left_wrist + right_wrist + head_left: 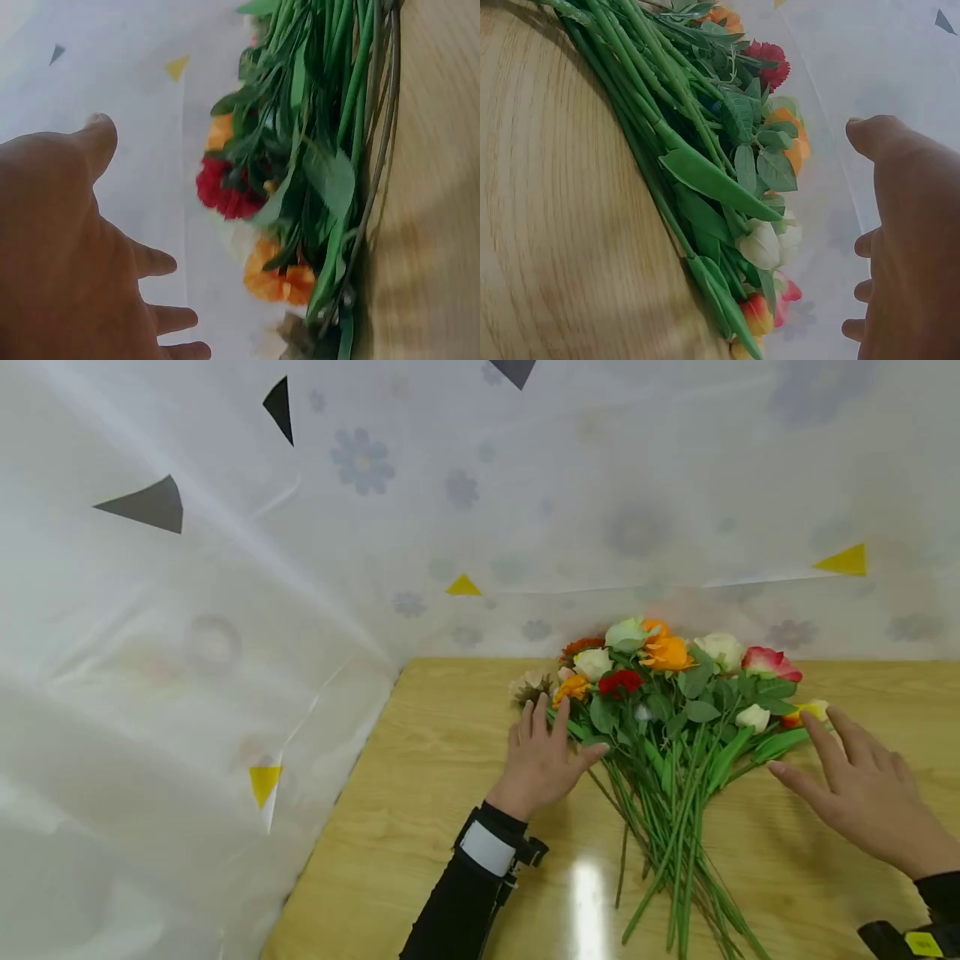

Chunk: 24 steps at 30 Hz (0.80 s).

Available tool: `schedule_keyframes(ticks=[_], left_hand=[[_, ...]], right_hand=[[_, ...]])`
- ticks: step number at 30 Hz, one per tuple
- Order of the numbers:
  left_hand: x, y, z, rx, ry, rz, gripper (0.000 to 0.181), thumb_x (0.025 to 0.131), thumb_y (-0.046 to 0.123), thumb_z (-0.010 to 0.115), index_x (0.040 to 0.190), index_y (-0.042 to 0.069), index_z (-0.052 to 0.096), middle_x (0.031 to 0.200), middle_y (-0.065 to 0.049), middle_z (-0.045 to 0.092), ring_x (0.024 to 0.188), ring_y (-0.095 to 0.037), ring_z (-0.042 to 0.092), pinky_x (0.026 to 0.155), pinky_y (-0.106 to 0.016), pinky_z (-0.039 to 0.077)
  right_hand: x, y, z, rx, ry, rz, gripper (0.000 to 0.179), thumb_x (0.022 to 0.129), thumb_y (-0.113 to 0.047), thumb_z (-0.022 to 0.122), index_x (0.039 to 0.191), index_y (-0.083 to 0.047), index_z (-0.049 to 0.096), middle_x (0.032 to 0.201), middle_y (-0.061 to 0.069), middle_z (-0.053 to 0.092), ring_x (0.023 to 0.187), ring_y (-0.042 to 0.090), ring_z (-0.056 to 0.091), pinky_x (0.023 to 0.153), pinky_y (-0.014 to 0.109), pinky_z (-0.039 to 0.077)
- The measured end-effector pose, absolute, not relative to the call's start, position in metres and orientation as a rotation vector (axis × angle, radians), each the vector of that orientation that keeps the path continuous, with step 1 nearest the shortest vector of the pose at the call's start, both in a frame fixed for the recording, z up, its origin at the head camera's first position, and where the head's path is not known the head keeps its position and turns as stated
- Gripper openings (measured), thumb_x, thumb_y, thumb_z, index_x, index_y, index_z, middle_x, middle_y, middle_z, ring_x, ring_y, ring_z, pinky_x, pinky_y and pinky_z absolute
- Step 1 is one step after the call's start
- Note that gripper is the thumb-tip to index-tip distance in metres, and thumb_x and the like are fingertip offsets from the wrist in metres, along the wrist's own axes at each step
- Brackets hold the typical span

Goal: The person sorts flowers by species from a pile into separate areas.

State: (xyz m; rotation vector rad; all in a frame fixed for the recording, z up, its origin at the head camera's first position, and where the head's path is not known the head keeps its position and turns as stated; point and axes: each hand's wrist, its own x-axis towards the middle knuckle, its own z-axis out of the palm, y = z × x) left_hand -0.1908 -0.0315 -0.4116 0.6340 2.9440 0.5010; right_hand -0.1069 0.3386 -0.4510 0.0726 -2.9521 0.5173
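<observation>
A bunch of artificial flowers [667, 654] lies on the wooden table, blooms toward the back and green stems [686, 835] crossing toward the front. The blooms are orange, red, white, pink and yellow-red. My left hand [542, 764] is spread at the left of the bunch, near an orange flower [572, 687] and a pale beige one. In the left wrist view its fingers stand apart from the flowers. My right hand [870, 785] is held at the right side, fingers extended, near the yellow-red tulip [757, 315] and white tulip [760, 245]. Neither hand holds anything.
The wooden table [420, 777] runs up to a pale floral-print sheet [525, 510] at the back and left. Yellow and dark triangles mark the sheet. Light reflects off the tabletop at the front. Both wrists carry strapped black devices.
</observation>
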Motion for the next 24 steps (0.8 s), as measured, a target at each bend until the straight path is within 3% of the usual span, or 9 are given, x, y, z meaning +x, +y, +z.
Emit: schedule_keyframes(ticks=[8,13,17,24], left_hand=[[-0.155,0.051,-0.442,0.798,2.898,0.19,0.084,0.092,0.085,0.033,0.162,0.049,0.002,0.175,-0.004,0.004,0.159,-0.038,0.012,0.109,-0.068,0.041],[-0.149,0.093,-0.459,0.691,2.957,-0.058,0.089,0.087,0.09,0.033,0.161,0.051,0.001,0.174,-0.003,0.004,0.158,-0.038,0.019,0.098,-0.062,0.051],[-0.148,0.108,-0.467,0.627,3.007,-0.377,0.093,0.083,0.093,0.039,0.16,0.053,0.005,0.173,0.0,0.013,0.156,-0.037,0.026,0.085,-0.056,0.057],[-0.155,0.123,-0.472,0.526,2.998,-0.535,0.092,0.083,0.09,0.046,0.158,0.055,0.008,0.167,0.007,0.023,0.151,-0.031,0.034,0.075,-0.049,0.06]], right_hand=[[-0.106,0.332,-0.455,0.04,-2.972,0.573,0.089,0.106,-0.05,0.05,0.165,-0.006,-0.003,0.163,0.04,-0.011,0.136,0.074,0.011,0.098,0.086,0.009],[-0.109,0.326,-0.457,0.053,-2.974,0.622,0.087,0.106,-0.048,0.05,0.165,-0.007,0.0,0.161,0.043,-0.005,0.13,0.077,0.017,0.096,0.086,0.015],[-0.107,0.324,-0.458,0.017,-2.997,0.641,0.088,0.106,-0.05,0.049,0.164,-0.003,0.004,0.16,0.046,-0.003,0.125,0.078,0.021,0.093,0.085,0.018],[-0.107,0.323,-0.461,-0.008,-3.02,0.678,0.089,0.107,-0.051,0.048,0.163,0.0,0.003,0.157,0.049,-0.002,0.126,0.08,0.018,0.094,0.085,0.016]])
